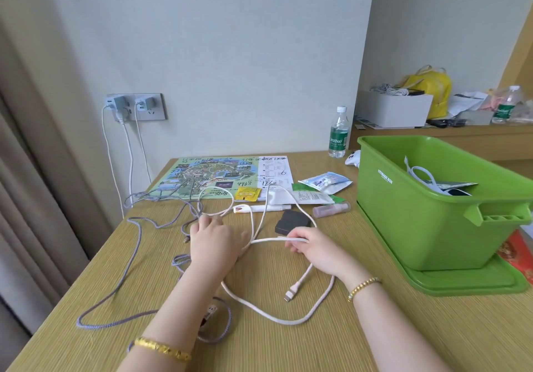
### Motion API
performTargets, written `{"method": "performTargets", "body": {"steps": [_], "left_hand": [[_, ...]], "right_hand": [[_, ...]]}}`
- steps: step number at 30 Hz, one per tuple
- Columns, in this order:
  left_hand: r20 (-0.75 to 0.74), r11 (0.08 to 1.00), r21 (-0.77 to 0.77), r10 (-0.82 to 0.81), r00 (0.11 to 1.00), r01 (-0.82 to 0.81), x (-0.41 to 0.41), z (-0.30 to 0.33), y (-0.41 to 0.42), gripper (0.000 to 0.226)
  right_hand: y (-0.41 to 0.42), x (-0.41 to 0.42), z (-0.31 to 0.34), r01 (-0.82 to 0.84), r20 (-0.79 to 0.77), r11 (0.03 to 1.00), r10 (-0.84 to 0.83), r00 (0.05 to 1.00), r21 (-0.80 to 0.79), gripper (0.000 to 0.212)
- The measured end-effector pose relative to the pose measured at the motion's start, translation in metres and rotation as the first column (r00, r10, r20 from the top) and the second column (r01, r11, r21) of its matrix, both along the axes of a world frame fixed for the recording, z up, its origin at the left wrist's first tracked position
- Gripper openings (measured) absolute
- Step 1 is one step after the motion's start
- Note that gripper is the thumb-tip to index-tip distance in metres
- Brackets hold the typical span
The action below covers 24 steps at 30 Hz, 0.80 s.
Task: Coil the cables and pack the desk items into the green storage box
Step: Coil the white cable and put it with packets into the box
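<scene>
White cable [277,318] pinched in right hand [313,249] fingers; left hand [215,239] fingers flat, spread on it.

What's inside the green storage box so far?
Inside the green storage box: a white cable and some flat packets against the right side. Its near wall hides the bottom.

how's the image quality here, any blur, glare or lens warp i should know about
Head view: even, soft daylight with faint shadows under the hands; mild sheen on the table near the bottle; wide-angle bending shows in the curtain and wall edges; the left hand looks slightly motion-smeared, and the shelf clutter is soft.
</scene>
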State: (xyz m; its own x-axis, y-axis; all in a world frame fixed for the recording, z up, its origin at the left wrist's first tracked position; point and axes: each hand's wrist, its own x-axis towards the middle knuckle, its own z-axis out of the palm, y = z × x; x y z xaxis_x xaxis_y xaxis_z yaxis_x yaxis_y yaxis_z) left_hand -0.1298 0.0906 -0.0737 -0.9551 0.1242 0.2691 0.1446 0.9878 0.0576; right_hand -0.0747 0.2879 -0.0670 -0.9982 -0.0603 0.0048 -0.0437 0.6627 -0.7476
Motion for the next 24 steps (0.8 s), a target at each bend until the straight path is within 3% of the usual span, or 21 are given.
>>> {"method": "performTargets", "body": {"steps": [2,6,11,17,19,22,23,24], "left_hand": [[0.015,0.998,-0.066,-0.019,1.0,0.02,-0.014,0.005,0.001,0.031],[0.202,0.996,-0.081,0.046,0.978,-0.03,-0.047,0.015,-0.006,0.033],[0.311,0.991,0.074,0.087,0.946,-0.115,-0.061,0.012,-0.007,0.023],[0.204,0.914,0.405,-0.112,0.972,0.02,-0.047,0.031,0.019,0.025],[0.096,0.955,0.284,-0.115,0.989,0.083,-0.037,0.039,0.025,0.025],[-0.158,0.988,-0.093,-0.141,0.977,0.127,-0.019,0.043,0.029,0.02],[-0.205,0.981,-0.119,-0.176,0.963,0.154,-0.013,0.044,0.03,0.018],[-0.204,0.974,-0.051,-0.229,0.952,0.223,-0.007,0.047,0.029,0.015]], "right_hand": [[0.001,0.0,-0.001,0.019,0.008,1.0,-0.019,1.0,-0.007,0.027],[0.003,-0.001,-0.005,0.041,0.011,0.998,-0.041,0.999,-0.045,0.026],[0.003,-0.008,-0.007,0.06,0.008,0.995,-0.059,0.998,-0.082,0.025],[0.008,-0.013,-0.003,0.221,-0.011,0.946,-0.23,0.973,-0.238,0.023],[0.014,-0.014,-0.003,0.31,-0.004,0.91,-0.323,0.946,-0.277,0.024],[0.021,-0.013,-0.004,0.4,-0.013,0.885,-0.415,0.91,-0.237,0.02],[0.021,-0.011,-0.004,0.398,-0.016,0.895,-0.409,0.912,-0.2,0.021],[0.02,-0.009,-0.003,0.374,-0.01,0.915,-0.38,0.925,-0.153,0.029]]}}
